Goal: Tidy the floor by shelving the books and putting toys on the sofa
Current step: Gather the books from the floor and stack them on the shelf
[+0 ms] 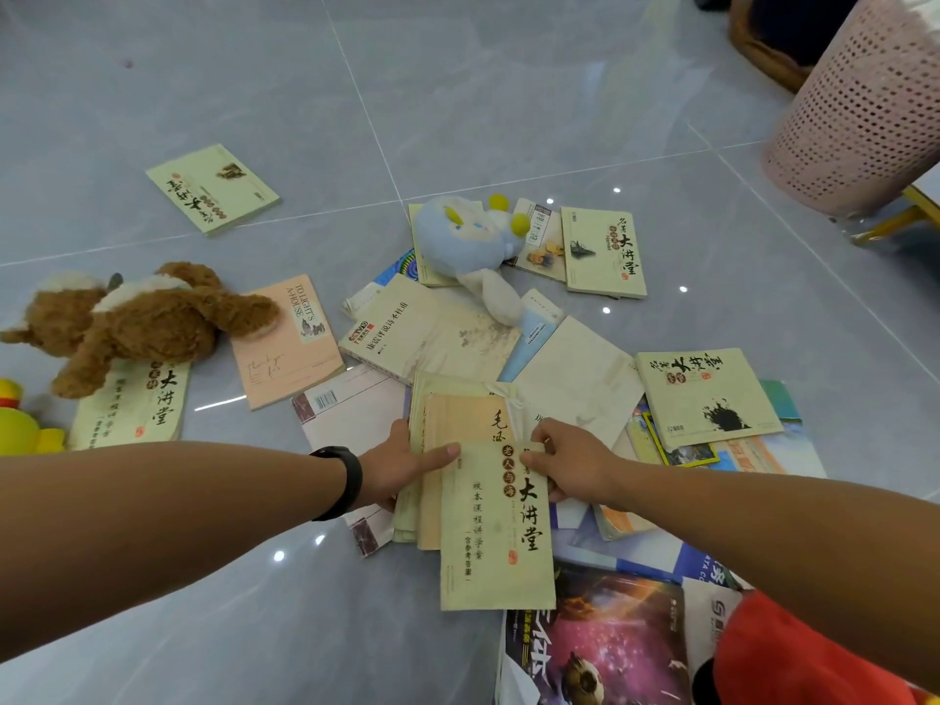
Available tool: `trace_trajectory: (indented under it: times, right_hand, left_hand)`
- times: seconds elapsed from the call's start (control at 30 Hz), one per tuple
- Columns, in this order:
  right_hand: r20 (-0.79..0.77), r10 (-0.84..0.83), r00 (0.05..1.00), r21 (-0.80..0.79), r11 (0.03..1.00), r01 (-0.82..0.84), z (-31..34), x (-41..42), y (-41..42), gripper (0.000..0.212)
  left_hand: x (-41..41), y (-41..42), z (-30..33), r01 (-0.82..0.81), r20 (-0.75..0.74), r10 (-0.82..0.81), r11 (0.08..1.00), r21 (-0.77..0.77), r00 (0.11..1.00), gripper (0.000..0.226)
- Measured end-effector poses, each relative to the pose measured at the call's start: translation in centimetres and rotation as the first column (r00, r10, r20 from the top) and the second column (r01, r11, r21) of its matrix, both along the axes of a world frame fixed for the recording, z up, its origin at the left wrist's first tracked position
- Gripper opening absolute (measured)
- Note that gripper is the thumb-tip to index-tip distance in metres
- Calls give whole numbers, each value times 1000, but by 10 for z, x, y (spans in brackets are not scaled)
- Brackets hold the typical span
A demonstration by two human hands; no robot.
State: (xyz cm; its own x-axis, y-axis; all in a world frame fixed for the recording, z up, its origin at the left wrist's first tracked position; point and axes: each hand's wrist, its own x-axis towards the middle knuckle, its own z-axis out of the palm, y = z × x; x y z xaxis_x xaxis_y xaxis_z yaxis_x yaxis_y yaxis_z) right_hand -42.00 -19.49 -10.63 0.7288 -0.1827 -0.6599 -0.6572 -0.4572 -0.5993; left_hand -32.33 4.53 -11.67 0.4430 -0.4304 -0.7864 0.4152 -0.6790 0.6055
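Note:
Several books lie scattered on the grey tiled floor. My left hand and my right hand grip the two sides of a small stack of yellowish books in front of me, thumbs on the top cover. A brown teddy bear lies at the left on a book. A blue and white plush lies on books in the middle. A yellow duck toy shows at the left edge. A pink book lies beside the bear, and a lone green book lies further back.
A pink perforated basket stands at the back right next to a gold-coloured furniture leg. A dark space-themed book lies near my orange-clad knee. Bare tiles stretch across the far side and the near left.

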Motion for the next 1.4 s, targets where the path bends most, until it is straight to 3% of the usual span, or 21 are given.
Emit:
trace_trajectory:
  times: [0.2, 0.3, 0.37, 0.47, 0.6, 0.77, 1.07, 1.27, 1.4]
  right_hand:
    - [154, -78, 985, 89, 994, 65, 1, 14, 19, 5]
    - [238, 155, 959, -183, 977, -113, 1, 17, 19, 12]
    - [270, 385, 883, -374, 887, -272, 3, 17, 18, 18]
    - [188, 534, 824, -395, 810, -434, 4, 17, 17, 33]
    - [-2, 595, 803, -351, 752, -558, 4, 16, 16, 47]
    - [-108, 577, 810, -536, 652, -536, 4, 19, 4, 34]
    - [-104, 360, 927, -369, 852, -372, -3, 12, -6, 31]
    - [-12, 244, 970, -347, 908, -233, -10, 15, -4, 32]
    - [89, 175, 981, -374, 918, -130, -6, 23, -2, 30]
  left_hand:
    - [0, 4, -4, 18, -25, -19, 1000, -17, 1000, 88]
    - [-2, 4, -6, 31, -12, -30, 999, 12, 999, 78]
    - [-4, 4, -11, 44, 11, -44, 998, 33, 999, 74]
    - [-5, 4, -15, 64, 36, -66, 996, 63, 997, 71]
    - [-6, 5, -15, 93, 37, -97, 990, 104, 995, 69]
    - [-4, 3, -18, 137, 87, -151, 979, 150, 985, 75]
    - [-3, -9, -22, 56, 64, -70, 977, 206, 995, 94]
    - [-3, -14, -27, -18, 69, 3, 975, 221, 998, 96]
    - [5, -7, -31, -8, -6, 9, 987, 158, 1000, 103]
